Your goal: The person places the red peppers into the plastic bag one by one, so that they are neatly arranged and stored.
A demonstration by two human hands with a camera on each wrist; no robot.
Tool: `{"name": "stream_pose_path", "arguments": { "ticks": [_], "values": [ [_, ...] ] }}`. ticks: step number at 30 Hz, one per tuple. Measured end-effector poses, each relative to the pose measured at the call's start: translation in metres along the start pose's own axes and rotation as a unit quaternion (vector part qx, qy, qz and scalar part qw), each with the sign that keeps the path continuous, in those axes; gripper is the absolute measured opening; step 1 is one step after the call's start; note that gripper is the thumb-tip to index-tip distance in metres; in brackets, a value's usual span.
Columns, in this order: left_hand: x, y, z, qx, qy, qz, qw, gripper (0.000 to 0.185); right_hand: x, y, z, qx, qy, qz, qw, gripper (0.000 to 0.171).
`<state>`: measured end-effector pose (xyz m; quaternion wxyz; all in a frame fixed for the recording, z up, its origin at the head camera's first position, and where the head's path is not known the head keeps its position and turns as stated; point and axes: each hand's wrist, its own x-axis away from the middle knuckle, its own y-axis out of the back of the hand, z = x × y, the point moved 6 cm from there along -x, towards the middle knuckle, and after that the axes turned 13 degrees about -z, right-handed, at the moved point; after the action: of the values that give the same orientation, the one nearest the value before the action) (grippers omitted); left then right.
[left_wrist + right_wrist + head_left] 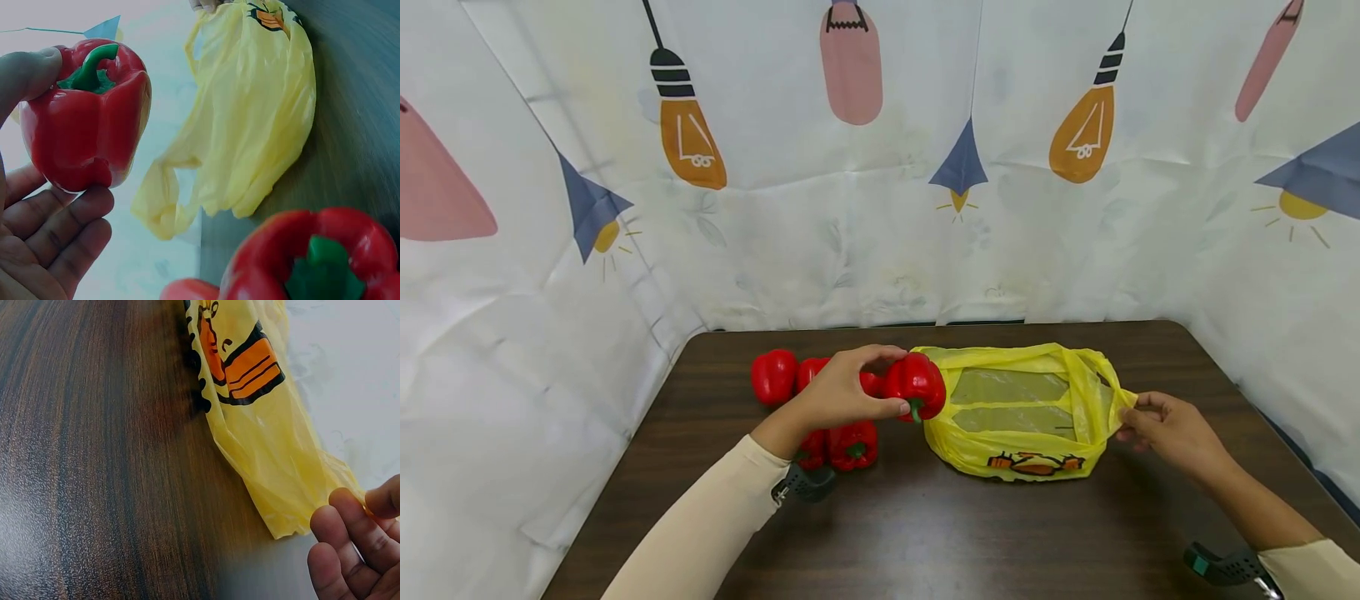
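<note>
My left hand [846, 387] grips a red bell pepper [921, 385] beside the left rim of a yellow plastic bag [1011, 446]. In the left wrist view the thumb lies near the top of that pepper [84, 134] and the fingers curl under it, its green stem facing up. The bag lies on the table with its mouth spread, the inside showing through. At its right end, my right hand [1176, 437] pinches the bag's edge between thumb and fingers; the right wrist view shows the pinched yellow film [275, 481] drawn out toward the fingertips [347, 499].
Several more red peppers [773, 377] sit on the left of the dark wooden table [925, 533], partly hidden behind my left arm. A white curtain [850, 242] printed with lamps hangs along the table's back edge and sides. Each wrist wears a dark strap [808, 483].
</note>
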<state>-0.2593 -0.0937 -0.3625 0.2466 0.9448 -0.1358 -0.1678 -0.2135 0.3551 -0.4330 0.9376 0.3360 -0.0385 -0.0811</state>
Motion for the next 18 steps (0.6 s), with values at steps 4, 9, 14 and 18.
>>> {"name": "stream_pose_path", "arguments": {
  "ticks": [4, 9, 14, 18],
  "values": [
    [-0.004, -0.006, -0.003, -0.004, -0.009, 0.004, 0.9999, 0.068, 0.000, -0.001, 0.001, -0.005, -0.004, 0.006, 1.000, 0.049],
    [-0.008, -0.013, -0.007, -0.011, -0.025, 0.003, 0.9996, 0.069, 0.001, -0.002, 0.001, -0.009, -0.001, 0.008, 1.000, 0.050],
    [-0.011, -0.020, -0.011, -0.005, -0.038, 0.007, 0.9992, 0.067, 0.000, -0.002, 0.001, -0.005, 0.000, 0.004, 1.000, 0.050],
    [-0.014, -0.026, -0.013, 0.000, -0.042, 0.012, 0.9991, 0.066, 0.000, -0.002, 0.002, -0.002, 0.000, 0.003, 1.000, 0.049]
  ]
}}
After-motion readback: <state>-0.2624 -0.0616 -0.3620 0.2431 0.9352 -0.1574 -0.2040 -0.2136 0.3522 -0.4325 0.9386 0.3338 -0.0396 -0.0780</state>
